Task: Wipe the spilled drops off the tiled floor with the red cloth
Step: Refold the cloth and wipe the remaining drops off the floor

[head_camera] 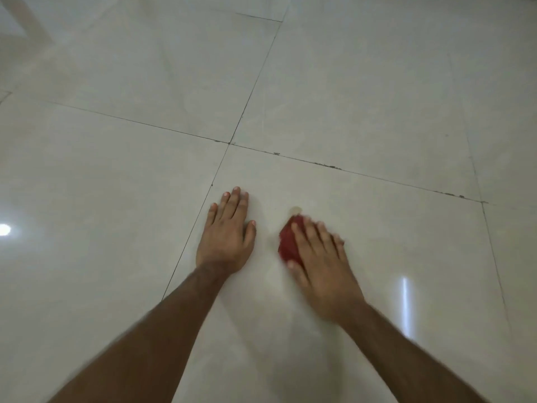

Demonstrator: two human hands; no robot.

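My right hand [321, 258] lies on top of the bunched red cloth [287, 242] and presses it onto the pale tiled floor [377, 112]. Its fingers are spread over the cloth and slightly blurred. Most of the cloth is hidden under the hand; only its left side shows. A small pale drop [295, 210] sits on the tile just beyond the cloth's far tip. My left hand [228, 234] rests flat on the floor to the left of the cloth, fingers straight, holding nothing.
Large glossy cream tiles with dark grout lines [348, 167] that cross at a joint [229, 143] beyond my hands. Bright light reflections [4, 229] shine on the floor at the left and at the lower right.
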